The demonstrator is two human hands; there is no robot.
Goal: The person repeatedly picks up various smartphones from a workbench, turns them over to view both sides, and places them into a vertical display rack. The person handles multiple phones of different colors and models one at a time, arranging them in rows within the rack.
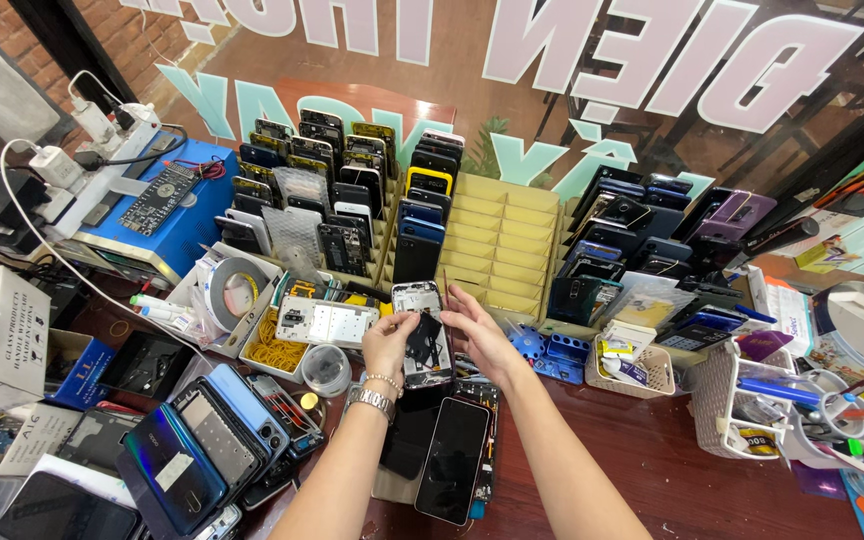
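Observation:
An opened phone (422, 338) with its back cover off lies upright between my hands, its circuit board and dark parts showing. My left hand (389, 345), wearing a bead bracelet and a metal watch, pinches the phone's left edge. My right hand (479, 335) holds a thin stick-like tool (445, 283) over the phone's upper right side. A black phone screen (452, 472) lies below on the dark red table (672, 470).
Slotted racks (497, 245) behind hold several phones. A blue machine (167, 205) stands at the back left. Stacked phones (192, 455), a tape roll (232, 290), a tray of yellow rubber bands (274, 353) and white baskets (742, 405) crowd both sides.

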